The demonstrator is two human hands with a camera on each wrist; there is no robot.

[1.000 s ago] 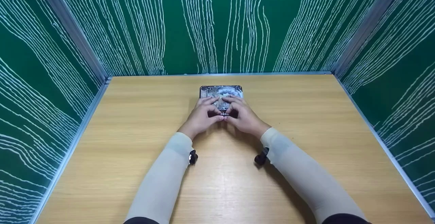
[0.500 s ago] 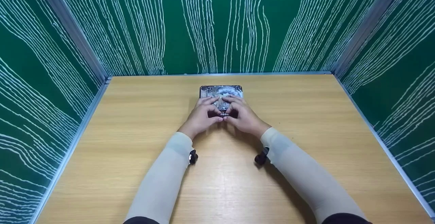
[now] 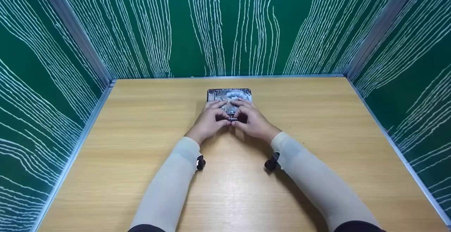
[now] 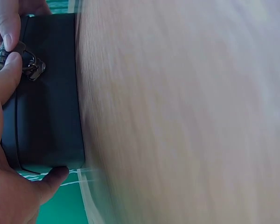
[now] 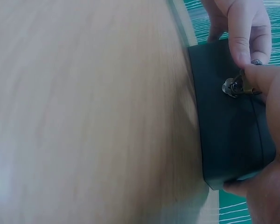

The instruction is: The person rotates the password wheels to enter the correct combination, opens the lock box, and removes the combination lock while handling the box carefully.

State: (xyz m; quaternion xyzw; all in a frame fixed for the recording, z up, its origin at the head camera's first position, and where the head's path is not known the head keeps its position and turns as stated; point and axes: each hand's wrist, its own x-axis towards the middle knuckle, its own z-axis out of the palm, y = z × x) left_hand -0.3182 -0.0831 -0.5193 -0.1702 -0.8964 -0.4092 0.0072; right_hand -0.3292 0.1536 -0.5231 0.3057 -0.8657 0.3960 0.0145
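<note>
A small box [image 3: 230,93] with a picture-printed lid and dark sides stands near the table's far edge. On its dark front, a metal clasp [image 4: 36,70] carries a small combination padlock [image 4: 0,58] with ridged dials. My left hand [image 3: 208,122] lies along the box's left part, its thumb and index finger at the padlock. From the other side my right hand [image 3: 254,122] mirrors it, thumb and index finger also pinching the padlock. The other fingers of both hands rest on the lid and ends. Fingertips hide much of the padlock, so its digits are unreadable.
The wooden table [image 3: 232,189] spreads around the box on all sides. Green panels [image 3: 179,31] with wavy white lines wall in the back and both sides, joined by grey metal posts [image 3: 75,31]. A small black camera [image 3: 271,163] sits at each wrist.
Both hands and the box stay in place; the thumbs shift only very slightly at the padlock.
</note>
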